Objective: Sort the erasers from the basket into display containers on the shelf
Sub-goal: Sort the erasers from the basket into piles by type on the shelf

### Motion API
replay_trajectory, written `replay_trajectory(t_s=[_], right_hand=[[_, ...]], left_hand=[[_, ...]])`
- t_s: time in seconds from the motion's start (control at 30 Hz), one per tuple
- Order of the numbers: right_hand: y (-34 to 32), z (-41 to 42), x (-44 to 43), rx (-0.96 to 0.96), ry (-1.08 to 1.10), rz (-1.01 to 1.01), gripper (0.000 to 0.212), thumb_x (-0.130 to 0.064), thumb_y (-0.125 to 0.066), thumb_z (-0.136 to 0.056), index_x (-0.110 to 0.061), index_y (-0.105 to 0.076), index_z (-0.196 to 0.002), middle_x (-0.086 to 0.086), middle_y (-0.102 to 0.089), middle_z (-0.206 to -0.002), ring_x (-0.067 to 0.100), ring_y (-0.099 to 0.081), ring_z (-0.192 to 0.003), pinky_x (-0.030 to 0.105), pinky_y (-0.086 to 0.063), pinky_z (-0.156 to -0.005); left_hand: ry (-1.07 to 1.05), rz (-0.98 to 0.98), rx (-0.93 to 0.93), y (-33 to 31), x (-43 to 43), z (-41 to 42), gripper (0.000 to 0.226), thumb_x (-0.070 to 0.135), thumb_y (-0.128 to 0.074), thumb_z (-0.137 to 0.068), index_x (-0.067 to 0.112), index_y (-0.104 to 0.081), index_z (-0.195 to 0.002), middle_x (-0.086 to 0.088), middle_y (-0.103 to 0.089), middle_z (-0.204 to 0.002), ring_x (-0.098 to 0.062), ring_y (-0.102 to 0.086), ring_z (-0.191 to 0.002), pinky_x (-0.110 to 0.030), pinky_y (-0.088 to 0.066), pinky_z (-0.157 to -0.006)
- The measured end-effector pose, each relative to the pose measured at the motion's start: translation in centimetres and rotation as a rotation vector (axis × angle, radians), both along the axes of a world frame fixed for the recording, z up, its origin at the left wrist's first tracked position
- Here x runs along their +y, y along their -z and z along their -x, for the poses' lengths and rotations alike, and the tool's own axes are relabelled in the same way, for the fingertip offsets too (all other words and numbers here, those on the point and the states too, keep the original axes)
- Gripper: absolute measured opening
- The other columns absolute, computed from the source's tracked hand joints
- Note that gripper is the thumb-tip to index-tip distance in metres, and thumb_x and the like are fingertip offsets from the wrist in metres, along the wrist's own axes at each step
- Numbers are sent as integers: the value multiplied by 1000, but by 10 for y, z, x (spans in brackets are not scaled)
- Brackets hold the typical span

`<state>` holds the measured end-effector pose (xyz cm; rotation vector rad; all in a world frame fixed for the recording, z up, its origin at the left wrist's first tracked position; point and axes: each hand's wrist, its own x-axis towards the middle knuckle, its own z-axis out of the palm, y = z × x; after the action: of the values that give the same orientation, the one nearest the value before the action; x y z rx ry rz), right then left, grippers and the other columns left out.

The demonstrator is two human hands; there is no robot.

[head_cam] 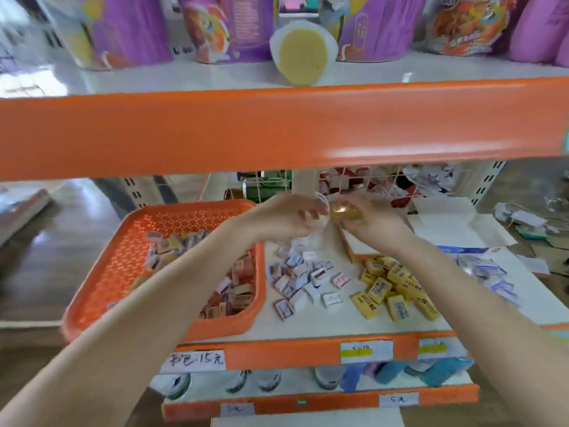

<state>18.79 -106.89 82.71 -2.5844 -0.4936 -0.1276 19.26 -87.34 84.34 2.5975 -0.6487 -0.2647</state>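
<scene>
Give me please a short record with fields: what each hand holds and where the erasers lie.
left hand: grips clear jar
right hand: grips gold lid
basket: orange, left on shelf, holds mixed erasers
pale erasers: loose pile right of basket
yellow erasers: loose pile further right

Left arm: bare, reaching forward from lower left, wrist angled right.
Left hand (284,217): fingers curled round a blurred clear container (321,223).
Right arm: bare, extended from lower right.
Right hand (371,224): fingers gripping a gold cap (344,212), just beside the other hand.
</scene>
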Motion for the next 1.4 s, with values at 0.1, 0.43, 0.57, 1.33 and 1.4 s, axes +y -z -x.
replay_trajectory(t_s=[0.1,0.43,0.57,1.33,1.4], right_hand=[[-4,-5,44,-15,-112,-46,35,-23,-59,-91,-19,-57,-126,0,-57,-127,13,-54,-103,18,-37,-78],[0,-6,155,5,-516,59,32,-21,-61,-90,-18,-60,-121,-2,-56,-127,13,-52,-115,22,-36,-98],[6,-7,178,52,-636,314,31,-27,-59,-90,-23,-61,-121,-5,-60,-118,12,-56,-104,25,-44,-86],[29,-9,197,-66,-603,790,21,-38,-62,-81,-22,-62,-96,-1,-63,-90,20,-61,-81,31,-47,-59],[28,-8,197,-78,-584,769,20,-33,-62,-82,-19,-63,-97,1,-62,-88,20,-61,-78,30,-47,-58]], left_hand=[[-165,69,-27,-10,44,18,37,30,-56,-86,32,-57,-123,22,-58,-105,6,-56,-89,-10,-45,-76],[-472,-14,29,15,156,80,34,18,-64,-84,27,-63,-117,17,-62,-103,2,-58,-84,-8,-42,-74],[-481,-82,159,24,168,100,33,20,-64,-88,27,-61,-120,22,-54,-92,-7,-60,-82,-13,-47,-68],[-404,-359,230,52,123,66,59,47,-72,-77,19,-57,-127,1,-61,-121,-18,-56,-108,-33,-46,-93],[-399,-362,219,53,123,67,55,45,-72,-78,21,-59,-125,2,-60,-121,-18,-56,-107,-34,-47,-92]])
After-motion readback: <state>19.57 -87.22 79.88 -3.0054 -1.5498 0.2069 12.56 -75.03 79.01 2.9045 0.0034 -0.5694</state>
